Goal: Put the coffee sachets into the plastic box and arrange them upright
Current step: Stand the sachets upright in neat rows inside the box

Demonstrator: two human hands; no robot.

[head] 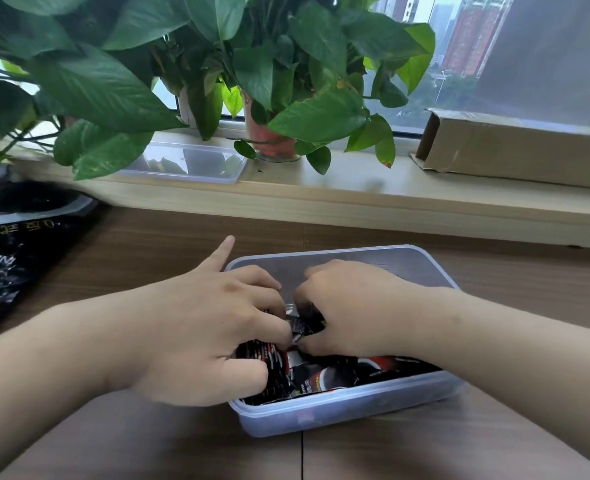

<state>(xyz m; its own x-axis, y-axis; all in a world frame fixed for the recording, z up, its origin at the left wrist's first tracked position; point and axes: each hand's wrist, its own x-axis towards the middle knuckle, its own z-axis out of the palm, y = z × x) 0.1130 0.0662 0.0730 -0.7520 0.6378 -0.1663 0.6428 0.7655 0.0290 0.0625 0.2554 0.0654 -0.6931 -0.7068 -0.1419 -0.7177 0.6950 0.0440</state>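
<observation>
Fingers [267, 323] of left hand [200, 327] and right hand [352, 313] curled and clamped from both sides on a black-and-red bundle of coffee sachets [321, 375] inside the plastic box [355, 407], left forefinger alone sticking out straight. Box sits mid-table [148, 445], well short of the far edge under the window ledge [321, 199]; sachets crowd its near end, a few lying flat along the near wall, far end bare. Two-handed squeeze likely gathers the packs so they stand on edge together instead of flopping.
</observation>
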